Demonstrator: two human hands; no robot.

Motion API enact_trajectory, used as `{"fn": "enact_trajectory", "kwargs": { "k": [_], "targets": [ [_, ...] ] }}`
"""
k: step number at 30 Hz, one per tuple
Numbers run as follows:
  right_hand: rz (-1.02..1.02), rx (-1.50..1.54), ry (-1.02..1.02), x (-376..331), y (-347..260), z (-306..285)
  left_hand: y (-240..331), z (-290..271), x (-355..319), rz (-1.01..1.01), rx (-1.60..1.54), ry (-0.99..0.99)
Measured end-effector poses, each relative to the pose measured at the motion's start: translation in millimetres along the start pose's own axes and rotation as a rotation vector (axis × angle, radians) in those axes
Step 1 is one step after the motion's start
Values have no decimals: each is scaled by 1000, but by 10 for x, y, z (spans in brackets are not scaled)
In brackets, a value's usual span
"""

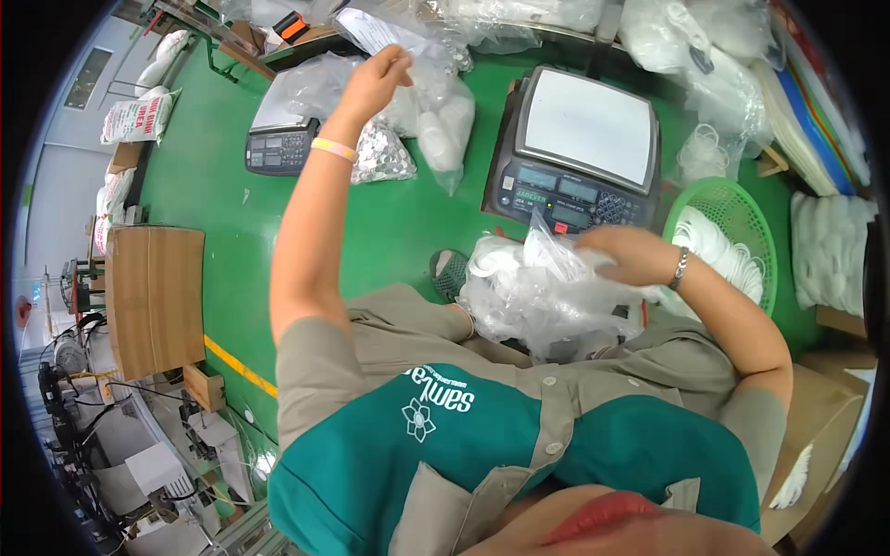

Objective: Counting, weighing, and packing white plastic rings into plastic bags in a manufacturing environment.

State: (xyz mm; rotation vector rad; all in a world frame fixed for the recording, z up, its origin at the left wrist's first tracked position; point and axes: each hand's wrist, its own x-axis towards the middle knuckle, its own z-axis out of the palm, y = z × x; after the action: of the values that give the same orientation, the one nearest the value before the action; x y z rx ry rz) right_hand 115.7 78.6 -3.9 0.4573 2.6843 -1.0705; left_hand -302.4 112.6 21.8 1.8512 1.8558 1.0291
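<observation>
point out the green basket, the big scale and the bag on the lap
green basket [742, 199], head view, on its mesh wall near the far rim
big scale [588, 125], head view, middle of its grey weighing plate
clear bag [528, 296], head view, crumpled plastic on the lap

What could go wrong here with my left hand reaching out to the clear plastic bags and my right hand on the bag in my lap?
The left hand reaches over the small grey scale; pulling a clear plastic bag back could drag neighbouring bags onto its pan. The crumpled clear bag of white rings rests loosely on the lap under the right hand; it may slide off and spill.
</observation>
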Motion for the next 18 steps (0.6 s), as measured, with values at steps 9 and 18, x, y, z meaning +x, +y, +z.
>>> {"fn": "enact_trajectory", "kwargs": {
  "k": [9, 18],
  "targets": [
    [-451, -98, 553, -37, -900, -627, 2490, 172, -1205, 795, 420, -670],
    [-228, -718, 553, -119, -773, -590, 2859, -118, -1610, 871, 314, -645]
  ]
}}
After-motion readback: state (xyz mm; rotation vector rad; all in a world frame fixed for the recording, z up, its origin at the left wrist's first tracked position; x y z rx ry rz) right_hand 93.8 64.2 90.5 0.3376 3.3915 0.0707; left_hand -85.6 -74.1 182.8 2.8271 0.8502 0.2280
